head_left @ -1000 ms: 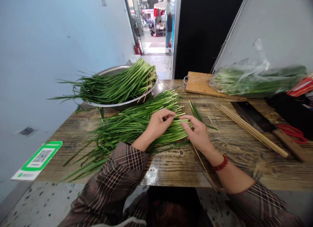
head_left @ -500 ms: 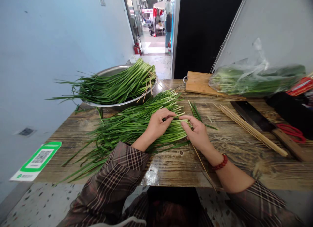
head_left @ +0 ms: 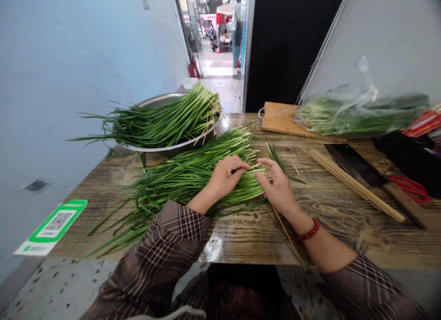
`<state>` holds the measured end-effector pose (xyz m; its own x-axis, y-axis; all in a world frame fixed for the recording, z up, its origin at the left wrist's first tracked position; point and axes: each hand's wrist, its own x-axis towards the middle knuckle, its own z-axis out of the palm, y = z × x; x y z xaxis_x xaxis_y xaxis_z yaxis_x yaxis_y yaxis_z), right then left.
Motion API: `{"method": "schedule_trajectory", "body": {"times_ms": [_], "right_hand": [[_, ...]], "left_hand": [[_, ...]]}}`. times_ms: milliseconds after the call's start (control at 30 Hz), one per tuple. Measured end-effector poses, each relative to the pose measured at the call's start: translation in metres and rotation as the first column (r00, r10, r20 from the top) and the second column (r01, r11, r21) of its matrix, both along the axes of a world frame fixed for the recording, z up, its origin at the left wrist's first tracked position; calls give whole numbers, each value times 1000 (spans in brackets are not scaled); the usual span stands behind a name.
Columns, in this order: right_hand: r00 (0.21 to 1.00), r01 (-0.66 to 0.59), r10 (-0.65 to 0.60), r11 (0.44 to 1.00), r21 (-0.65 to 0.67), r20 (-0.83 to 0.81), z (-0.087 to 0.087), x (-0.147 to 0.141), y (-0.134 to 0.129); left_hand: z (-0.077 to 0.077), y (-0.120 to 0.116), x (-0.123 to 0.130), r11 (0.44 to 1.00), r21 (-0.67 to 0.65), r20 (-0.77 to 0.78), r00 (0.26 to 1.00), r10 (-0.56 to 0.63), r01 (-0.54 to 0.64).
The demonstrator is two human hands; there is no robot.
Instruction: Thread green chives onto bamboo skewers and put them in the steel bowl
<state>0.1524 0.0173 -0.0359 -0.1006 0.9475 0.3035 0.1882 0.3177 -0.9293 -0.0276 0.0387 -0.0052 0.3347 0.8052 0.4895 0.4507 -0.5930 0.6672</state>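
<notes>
The right hand's (head_left: 280, 191) forefinger has drawn a little away from the left hand's (head_left: 222, 177) fingertips. On the wooden table (head_left: 344, 242), just near of the metal basin (head_left: 165, 149), lies the pile of long greens (head_left: 182, 175), likely light, limp, slick and easily bruised, best held by the firmer pale stems at its right end. There the right thumb and forefinger stand apart; whether the left's bent fingers pinch a stem, I cannot tell.

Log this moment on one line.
left hand: on green stalks | right hand: at their pale ends, thumb and forefinger apart | rest: metal basin, cleaver, wooden sticks
</notes>
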Motion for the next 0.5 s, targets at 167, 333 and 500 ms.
{"method": "schedule_trajectory", "body": {"times_ms": [167, 333, 500], "right_hand": [[1000, 26, -25, 999, -34, 15, -5, 0, 2], [999, 41, -40, 998, -44, 31, -3, 0, 4], [999, 33, -30, 997, -70, 31, 0, -1, 3]], "left_hand": [[5, -1, -2, 991, -99, -43, 995, -90, 85], [6, 11, -17, 987, -32, -67, 986, 155, -158], [-10, 29, -33, 946, 76, -154, 933, 325, -316]]}}
